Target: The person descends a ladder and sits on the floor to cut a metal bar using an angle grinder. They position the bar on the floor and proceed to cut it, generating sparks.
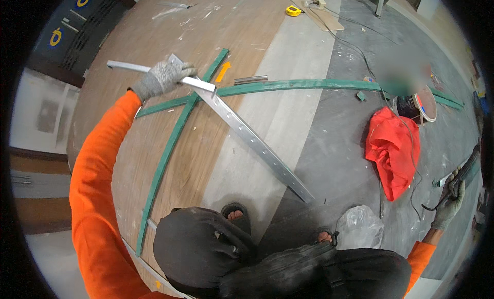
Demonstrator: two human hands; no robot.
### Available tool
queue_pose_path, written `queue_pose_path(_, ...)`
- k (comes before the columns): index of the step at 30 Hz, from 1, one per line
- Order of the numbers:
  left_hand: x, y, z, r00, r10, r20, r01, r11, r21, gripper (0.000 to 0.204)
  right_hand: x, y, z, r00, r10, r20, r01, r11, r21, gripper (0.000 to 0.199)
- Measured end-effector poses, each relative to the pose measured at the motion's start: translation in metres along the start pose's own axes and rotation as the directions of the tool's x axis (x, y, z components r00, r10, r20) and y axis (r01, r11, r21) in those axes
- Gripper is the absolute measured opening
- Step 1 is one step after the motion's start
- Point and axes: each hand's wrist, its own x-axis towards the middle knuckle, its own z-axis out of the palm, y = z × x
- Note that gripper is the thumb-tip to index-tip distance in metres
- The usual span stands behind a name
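My left hand [163,76], in a grey knit glove, is closed around a short silvery metal channel [200,83] held out above the floor. A long perforated metal strip [257,143] runs from under that hand diagonally down to the right. Two green metal strips [170,150] cross beneath my hand on the wooden board. My right hand [448,202], also gloved, grips a dark tool [465,173] with a cable at the far right edge. My knees in dark trousers and sandalled feet show at the bottom.
A red cloth [392,147] lies on the grey floor, beside a cable reel [419,104]. A clear plastic bag [360,224] sits near my right foot. A yellow tape measure [293,11] lies far off, and a small orange piece [223,71] by the green strips.
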Motion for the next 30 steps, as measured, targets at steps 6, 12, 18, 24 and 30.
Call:
queue_pose_path(6,0.078,-0.011,0.047,0.999,0.04,0.019,-0.042,0.985,0.166,0.035,-0.042,0.007,0.054,0.997,-0.049,-0.057,0.04,0.989,-0.145,0.048)
queue_pose_path(12,0.141,-0.001,0.114,0.994,-0.058,0.09,0.058,0.998,0.0,0.032,-0.076,0.007,0.075,0.997,0.053,-0.064,-0.065,0.975,-0.212,0.046)
queue_pose_path(18,0.149,0.077,0.098,0.986,-0.16,-0.054,0.121,0.893,-0.434,0.056,-0.119,-0.012,0.105,0.972,-0.104,-0.208,0.034,0.947,-0.318,0.05)
queue_pose_path(24,0.149,0.194,0.116,0.984,-0.147,0.096,0.174,0.743,-0.646,0.077,-0.125,-0.011,0.139,0.963,-0.206,-0.176,0.149,0.945,-0.29,0.05)
queue_pose_path(30,0.169,0.227,0.163,0.998,-0.035,0.055,0.057,0.883,-0.466,0.097,-0.116,-0.011,0.179,0.978,-0.188,-0.09,0.156,0.945,-0.287,0.053)
